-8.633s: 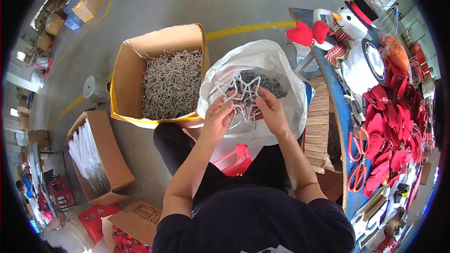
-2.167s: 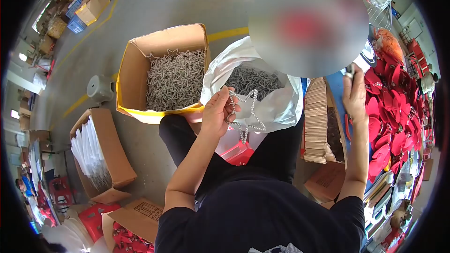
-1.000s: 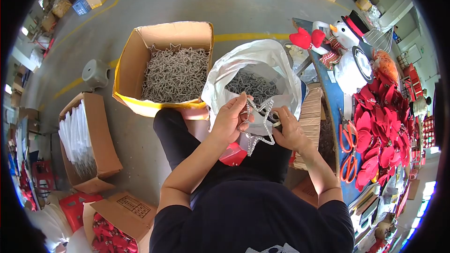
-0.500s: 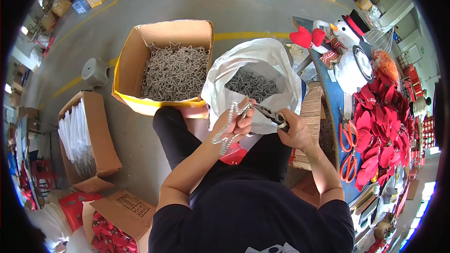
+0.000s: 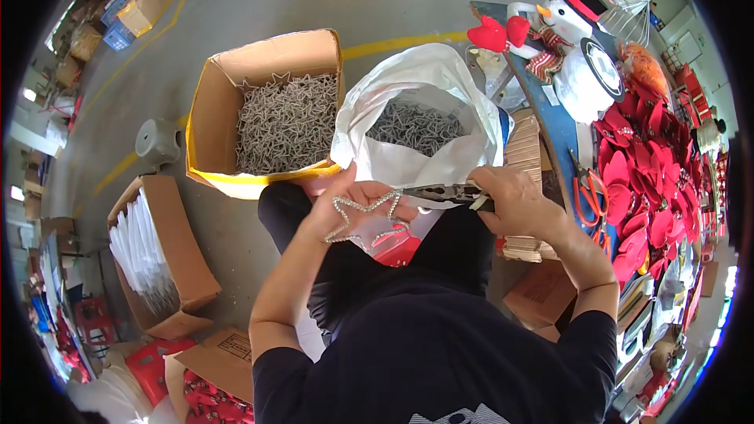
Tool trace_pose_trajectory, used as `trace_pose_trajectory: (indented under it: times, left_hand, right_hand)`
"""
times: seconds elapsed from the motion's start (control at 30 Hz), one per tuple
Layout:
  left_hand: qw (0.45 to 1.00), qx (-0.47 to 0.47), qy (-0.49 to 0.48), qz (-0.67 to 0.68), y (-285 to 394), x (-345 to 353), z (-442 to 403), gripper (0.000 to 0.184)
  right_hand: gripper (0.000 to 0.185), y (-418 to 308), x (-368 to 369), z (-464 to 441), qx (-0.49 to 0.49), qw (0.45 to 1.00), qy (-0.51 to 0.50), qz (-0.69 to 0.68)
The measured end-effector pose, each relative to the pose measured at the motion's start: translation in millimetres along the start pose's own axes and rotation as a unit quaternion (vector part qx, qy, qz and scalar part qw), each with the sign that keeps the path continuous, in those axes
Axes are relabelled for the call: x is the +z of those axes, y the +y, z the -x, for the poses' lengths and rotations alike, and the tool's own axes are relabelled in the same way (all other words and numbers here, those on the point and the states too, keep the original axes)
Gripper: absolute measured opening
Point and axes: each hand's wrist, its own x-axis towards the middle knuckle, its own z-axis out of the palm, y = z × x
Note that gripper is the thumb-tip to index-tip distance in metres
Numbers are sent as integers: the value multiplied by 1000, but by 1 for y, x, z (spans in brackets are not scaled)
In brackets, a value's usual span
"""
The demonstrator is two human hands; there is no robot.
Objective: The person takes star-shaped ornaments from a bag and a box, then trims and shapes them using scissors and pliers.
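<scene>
A silver, beaded-looking wire star (image 5: 339, 202) lies across the palm and fingers of my left hand (image 5: 322, 216), which is turned up with the thumb apart. My right hand (image 5: 514, 200) is wrapped round the handles of pliers (image 5: 444, 193). The pliers' jaws point left and reach the star's upper right tip; whether they grip it I cannot tell. Just beyond my hands, a white sack (image 5: 385, 88) holds a heap of small grey metal-looking pieces (image 5: 416, 127). To its left, a cardboard box (image 5: 212, 122) is filled with silver star shapes (image 5: 287, 122).
On the right, a blue table (image 5: 534, 98) bears a snowman figure (image 5: 567, 17), orange-handled scissors (image 5: 591, 192) and red petal-like pieces (image 5: 644, 188). A box of white-wrapped items (image 5: 141, 243) and a grey stool (image 5: 157, 141) stand left. Flattened cardboard (image 5: 522, 149) leans beside the table.
My left hand has turned palm up and moved left and down, so the star now faces the camera. My right hand has shifted slightly right, the pliers now nearly level. The view has shifted a little.
</scene>
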Motion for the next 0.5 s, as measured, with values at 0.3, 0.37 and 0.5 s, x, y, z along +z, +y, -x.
trace_pose_trajectory:
  times: [0.3,0.37,0.5]
  left_hand:
    - [863,-58,97,-493,22,43,10,22]
    - [832,-31,129,-539,15,50,14,21]
    - [599,201,126,-765,6,49,18,18]
  right_hand:
    - [41,-24,-18,-5,-22,996,-41,75]
    - [45,-26,-19,-5,-3,997,-45,70]
    - [46,-31,-19,-5,-2,994,-59,87]
